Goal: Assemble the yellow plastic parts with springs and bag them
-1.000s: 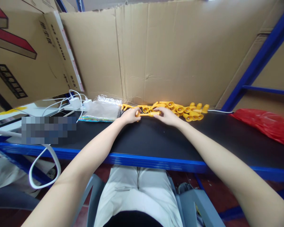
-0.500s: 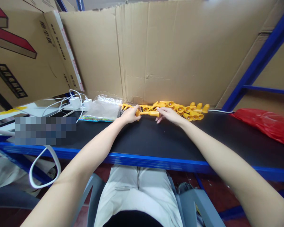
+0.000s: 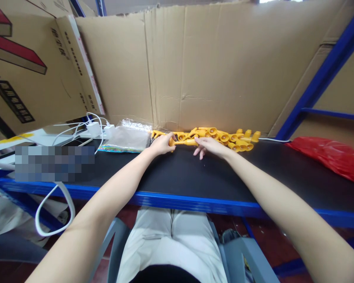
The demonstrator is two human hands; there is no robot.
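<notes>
A yellow plastic piece (image 3: 185, 142) with a thin stem and a thicker, ridged right part lies level between my two hands, just above the black tabletop. My left hand (image 3: 164, 144) is closed around its left end. At its right end, the thumb and index finger of my right hand (image 3: 205, 145) pinch the thicker part, while the other fingers hang loosely below. Right behind my hands lies a pile of similar yellow pieces (image 3: 224, 137), several with round hollow ends facing me. My fingers hide parts of the held piece.
Left of my hands lies a clear plastic bag (image 3: 126, 135). White chargers and cables (image 3: 93, 129) sit farther left. A red plastic bag (image 3: 327, 155) is at the right. A cardboard sheet (image 3: 209, 67) stands behind; a blue rail (image 3: 194, 202) edges the table (image 3: 177, 173).
My right hand's lower fingers have uncurled and dropped slightly, and its thumb and index finger have shifted a little left along the yellow piece. My left hand stays nearly still.
</notes>
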